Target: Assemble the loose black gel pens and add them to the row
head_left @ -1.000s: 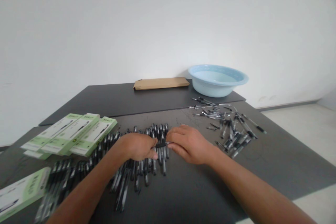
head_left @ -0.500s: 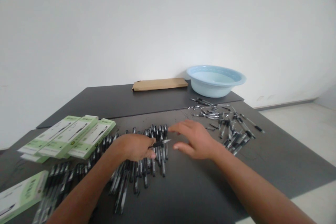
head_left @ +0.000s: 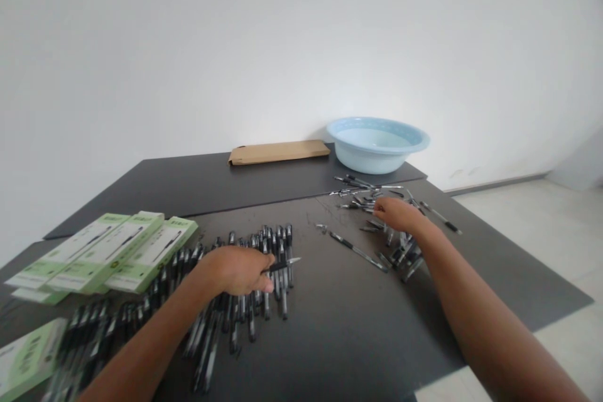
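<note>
My left hand (head_left: pixel 242 270) is closed in a pinch round a black-gripped pen (head_left: pixel 280 266), whose bare pale tip points right. It is above a broad row of capped black pens (head_left: pixel 266 301) laid side by side on the dark table. My right hand (head_left: pixel 398 213) reaches over a scattered heap of pen parts and uncapped pens (head_left: pixel 407 254), fingers bent down and together; what they hold, if anything, is hidden. Between the hands lies one uncapped pen (head_left: pixel 358 251), with a small clear piece (head_left: pixel 321 227) near its tip.
Several green-and-white pen boxes (head_left: pixel 136 254) are stacked at the left, with another box (head_left: pixel 32 352) nearer me. A light blue basin (head_left: pixel 377 160) and a flat brown cardboard box (head_left: pixel 280 151) stand at the back near the wall. The table's right edge borders the pale floor.
My right hand has moved right and away from the left hand, onto the scattered heap. An uncapped pen shows where it was. My left hand still holds its pen.
</note>
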Tool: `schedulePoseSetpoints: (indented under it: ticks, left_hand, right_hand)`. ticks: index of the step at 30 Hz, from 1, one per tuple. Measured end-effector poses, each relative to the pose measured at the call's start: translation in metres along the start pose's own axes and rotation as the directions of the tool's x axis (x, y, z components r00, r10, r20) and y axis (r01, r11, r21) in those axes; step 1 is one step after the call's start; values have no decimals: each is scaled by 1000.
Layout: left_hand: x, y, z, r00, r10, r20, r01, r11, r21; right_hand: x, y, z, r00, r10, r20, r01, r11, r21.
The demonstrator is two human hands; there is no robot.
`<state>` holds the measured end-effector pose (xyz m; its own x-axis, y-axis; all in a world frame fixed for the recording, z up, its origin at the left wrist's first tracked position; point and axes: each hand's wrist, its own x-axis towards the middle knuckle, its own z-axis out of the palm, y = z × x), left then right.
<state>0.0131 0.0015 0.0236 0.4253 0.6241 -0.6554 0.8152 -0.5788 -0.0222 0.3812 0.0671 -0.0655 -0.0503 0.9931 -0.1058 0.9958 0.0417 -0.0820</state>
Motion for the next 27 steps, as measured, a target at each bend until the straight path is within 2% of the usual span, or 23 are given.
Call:
schedulePoseSetpoints:
  ticks: [6, 10, 15, 22, 27]
  left_hand:
    - [5, -2, 3, 1000, 7, -3, -7, 1000, 4]
    - [4, -2, 3, 999, 11, -37, -11, 1000, -9]
    - [2, -2, 0, 1000, 15, -8, -15, 1000, 6]
    - [1, -1, 1, 1000, 3, -14, -3, 1000, 28]
    - [-1, 0, -1, 1000, -8, 4, 8, 1000, 15]
  right_hand:
    - [0, 9, 6, 996, 23, 91, -24, 1000, 13]
    - [-1, 9, 9, 993, 16, 115, -18, 1000, 17]
    - [0, 6, 11, 992, -9, 125, 7, 1000, 14]
    - [0, 4, 15, 993, -38, 115, 36, 999, 24]
    - [0, 2, 11, 1000, 3, 18, -3, 1000, 17]
